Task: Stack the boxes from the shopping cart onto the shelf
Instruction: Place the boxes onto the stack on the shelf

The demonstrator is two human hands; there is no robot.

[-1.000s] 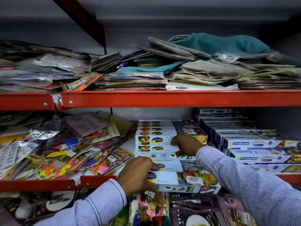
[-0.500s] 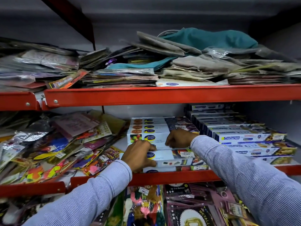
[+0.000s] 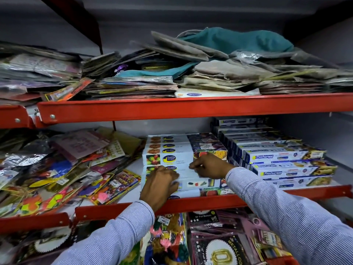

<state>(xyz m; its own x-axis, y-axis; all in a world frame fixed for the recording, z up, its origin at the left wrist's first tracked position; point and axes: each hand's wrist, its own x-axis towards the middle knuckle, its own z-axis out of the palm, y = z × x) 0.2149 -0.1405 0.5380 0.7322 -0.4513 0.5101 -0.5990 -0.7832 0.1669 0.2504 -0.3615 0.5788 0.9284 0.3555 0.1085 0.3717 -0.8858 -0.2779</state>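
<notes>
Head view: at centre frame, the left hand point(image 3: 161, 185) and right hand point(image 3: 209, 166) press curled fingers on long white cardboard wrap boxes point(image 3: 172, 159) stacked on the red metal shelf point(image 3: 191, 204); neither visibly grasps. Blue-and-white boxes point(image 3: 277, 157) crowd the right, loose colourful party packets point(image 3: 63, 169) the left.

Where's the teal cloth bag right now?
Head view: the teal cloth bag tops the pile on the upper red shelf, right of centre, above the boxes.

Glossy cardboard boxes point(image 3: 172, 159), painted metal shelf point(image 3: 191, 109)
</notes>
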